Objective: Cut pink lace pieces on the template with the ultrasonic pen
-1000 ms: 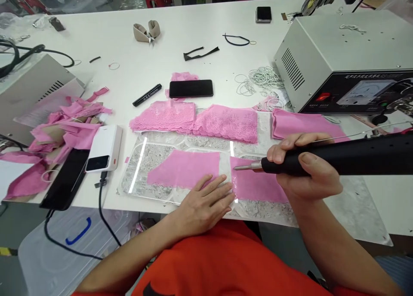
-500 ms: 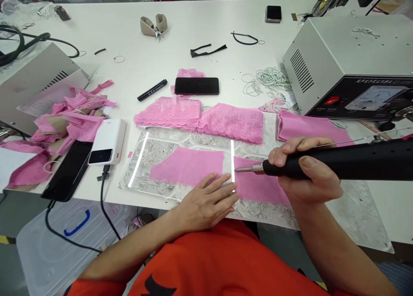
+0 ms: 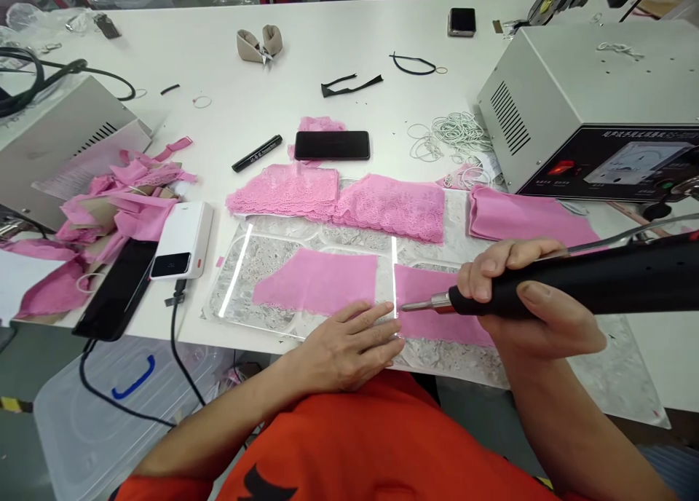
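My right hand (image 3: 538, 297) is closed around a black handheld tool (image 3: 606, 275) with a slim metal tip. That tip is at the left edge of the right pink fabric piece (image 3: 442, 326); whether it touches the cloth I cannot tell. Flat, with fingers extended, my left hand (image 3: 349, 348) rests on the lower edge of a clear plastic template (image 3: 245, 319), close to the tool tip. Left of the bright line in the template lies another pink fabric piece (image 3: 322, 282). Both pieces are on a grey marbled board (image 3: 606, 363).
Pink lace pieces (image 3: 390, 208) and folded pink fabric (image 3: 529, 217) lie behind. A machine box (image 3: 579, 86) stands right, near tangled elastic cord (image 3: 459, 133). A phone (image 3: 332, 145), marker (image 3: 256, 154), power bank (image 3: 183, 240) and fabric scraps (image 3: 117, 195) are also on the table.
The tool tip has moved slightly down along the right piece's left edge, and my right hand has shifted a little down and right. My left hand stays nearly in place.
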Motion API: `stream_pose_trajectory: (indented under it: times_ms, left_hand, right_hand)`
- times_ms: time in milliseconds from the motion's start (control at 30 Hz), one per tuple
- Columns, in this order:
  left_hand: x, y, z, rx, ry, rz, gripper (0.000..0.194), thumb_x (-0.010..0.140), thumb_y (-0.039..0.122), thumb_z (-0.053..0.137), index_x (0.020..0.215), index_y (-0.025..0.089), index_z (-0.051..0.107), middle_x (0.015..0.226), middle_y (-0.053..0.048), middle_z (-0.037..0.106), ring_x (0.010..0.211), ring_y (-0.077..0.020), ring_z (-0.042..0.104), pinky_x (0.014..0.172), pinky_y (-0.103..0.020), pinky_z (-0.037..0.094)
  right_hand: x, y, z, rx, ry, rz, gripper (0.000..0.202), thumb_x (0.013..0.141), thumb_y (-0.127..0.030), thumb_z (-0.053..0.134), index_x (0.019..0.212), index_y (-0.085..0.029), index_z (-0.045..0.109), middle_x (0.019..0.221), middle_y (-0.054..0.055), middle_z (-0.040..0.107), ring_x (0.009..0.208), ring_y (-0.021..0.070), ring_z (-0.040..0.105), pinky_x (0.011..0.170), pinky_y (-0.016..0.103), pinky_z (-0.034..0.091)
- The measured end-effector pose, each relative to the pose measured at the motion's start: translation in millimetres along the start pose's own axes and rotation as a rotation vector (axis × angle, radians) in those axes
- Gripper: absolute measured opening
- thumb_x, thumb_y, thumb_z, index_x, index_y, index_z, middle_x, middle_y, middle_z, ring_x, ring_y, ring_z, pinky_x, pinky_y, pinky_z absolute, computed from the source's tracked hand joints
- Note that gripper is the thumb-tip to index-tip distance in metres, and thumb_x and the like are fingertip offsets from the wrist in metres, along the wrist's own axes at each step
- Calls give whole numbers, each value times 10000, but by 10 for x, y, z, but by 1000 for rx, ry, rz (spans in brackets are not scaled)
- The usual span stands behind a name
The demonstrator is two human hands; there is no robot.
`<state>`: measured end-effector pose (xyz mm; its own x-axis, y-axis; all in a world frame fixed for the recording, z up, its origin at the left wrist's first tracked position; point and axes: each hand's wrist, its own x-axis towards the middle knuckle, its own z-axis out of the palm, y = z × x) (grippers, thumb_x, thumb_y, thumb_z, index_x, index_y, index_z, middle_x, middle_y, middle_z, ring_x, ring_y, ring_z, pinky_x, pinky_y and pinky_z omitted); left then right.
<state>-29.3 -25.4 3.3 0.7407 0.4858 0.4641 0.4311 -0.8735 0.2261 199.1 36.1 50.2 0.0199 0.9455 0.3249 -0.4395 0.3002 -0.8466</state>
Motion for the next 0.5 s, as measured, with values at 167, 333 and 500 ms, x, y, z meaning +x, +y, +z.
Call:
stream_pose_trajectory:
  times_ms: [167, 333, 500]
  left_hand:
    - [13, -1, -15, 11, -1, 2, 203, 988, 206, 525, 1125, 175, 672, 1225, -60, 715, 1326, -201, 553, 1116, -337, 449]
    - [-1, -6, -9, 24, -32, -3, 215, 988, 224, 531, 1153, 188, 664, 1255, -56, 701, 1364, -194, 515, 1138, -334, 424]
    - [13, 13, -16, 4, 3, 5, 205, 974, 227, 565, 1145, 159, 654, 1206, -74, 716, 1285, -207, 582, 1098, -342, 454]
  right_hand:
    - [-22, 4, -9, 15, -58, 3, 164, 715, -297, 753, 834, -212, 680, 715, 4, 639, 437, 114, 540, 423, 315, 520]
    - [-29, 26, 14, -2, -51, 15, 161, 722, -310, 758, 819, -220, 666, 712, 0, 633, 439, 108, 535, 426, 304, 514]
    - [-16, 12, 7, -31, -24, 7, 171, 701, -330, 761, 785, -231, 650, 689, -12, 622, 419, 104, 502, 398, 304, 489]
